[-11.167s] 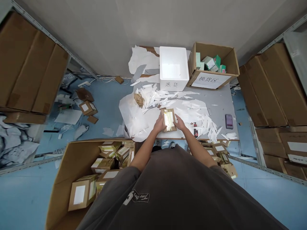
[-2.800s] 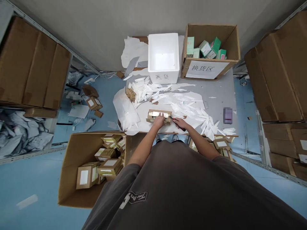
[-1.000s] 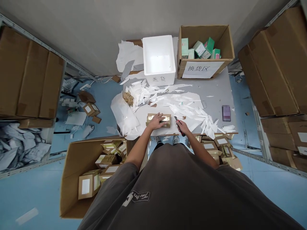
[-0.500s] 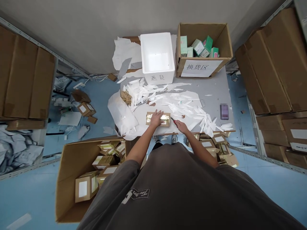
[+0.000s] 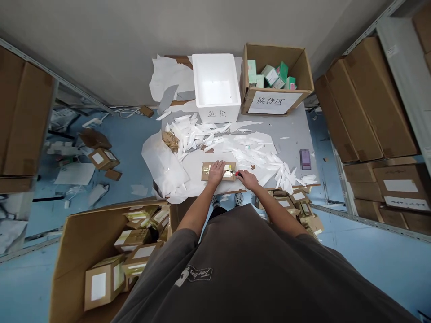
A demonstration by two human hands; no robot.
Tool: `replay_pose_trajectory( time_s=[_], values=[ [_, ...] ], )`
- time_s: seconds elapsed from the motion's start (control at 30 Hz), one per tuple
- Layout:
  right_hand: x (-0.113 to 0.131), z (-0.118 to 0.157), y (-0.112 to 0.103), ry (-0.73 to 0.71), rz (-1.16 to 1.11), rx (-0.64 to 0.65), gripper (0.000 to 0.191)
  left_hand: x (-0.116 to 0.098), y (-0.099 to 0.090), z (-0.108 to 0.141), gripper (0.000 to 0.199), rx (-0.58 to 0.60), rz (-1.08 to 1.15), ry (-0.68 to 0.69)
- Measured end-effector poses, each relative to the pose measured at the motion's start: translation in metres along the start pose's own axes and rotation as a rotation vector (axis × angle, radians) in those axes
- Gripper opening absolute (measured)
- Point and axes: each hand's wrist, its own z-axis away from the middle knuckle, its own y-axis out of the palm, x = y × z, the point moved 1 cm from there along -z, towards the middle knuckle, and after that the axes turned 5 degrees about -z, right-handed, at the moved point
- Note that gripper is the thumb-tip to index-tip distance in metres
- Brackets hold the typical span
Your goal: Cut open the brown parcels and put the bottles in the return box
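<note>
A small cardboard box (image 5: 206, 173) with tape and a white label lies on the paper-strewn table. Stretched over its top, the fingers of my left hand (image 5: 216, 172) rest flat against it. My right hand (image 5: 248, 180) is closed around a red utility knife (image 5: 238, 173), whose dark front end reaches over the box's right end, at the tape. Whether the blade has entered the tape is too small to tell. White paper scraps (image 5: 259, 157) are heaped just behind the box.
A white foam bin (image 5: 217, 114) and a carton of green-and-white boxes (image 5: 244, 101) stand at the table's back. A purple phone-like object (image 5: 305, 159) lies at right. Below left, a large carton (image 5: 72, 251) holds taped parcels; more parcels (image 5: 298, 196) sit under the table's right side. Shelves flank both sides.
The knife in my right hand has moved left, from beside the box's right end to over it. My left hand stays on the box. The whole view has shifted slightly.
</note>
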Motion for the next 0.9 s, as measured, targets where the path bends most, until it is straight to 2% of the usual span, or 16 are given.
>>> replay_pose_trajectory(
  time_s=[0.13,0.27,0.43,0.57,0.7,0.9],
  values=[
    [0.012,0.004,-0.007,0.004,0.188,0.090,0.041,0.004,0.012,0.000,0.054,-0.104,0.082,0.038],
    [0.014,0.006,-0.015,0.024,0.272,0.133,0.047,0.007,0.024,-0.001,0.050,-0.208,0.168,0.044],
    [0.017,0.004,-0.016,0.030,0.269,0.129,0.048,0.010,0.032,-0.003,0.049,-0.224,0.243,0.033],
    [0.017,-0.002,-0.017,0.040,0.235,0.111,0.045,0.011,0.035,-0.005,0.049,-0.228,0.304,-0.009],
    [0.011,-0.004,-0.018,0.036,0.059,0.082,0.042,0.010,0.038,-0.006,0.049,-0.231,0.353,-0.025],
    [0.008,-0.004,-0.009,0.085,-0.072,0.034,0.043,0.008,0.038,-0.004,0.051,-0.233,0.367,-0.047]
  ],
)
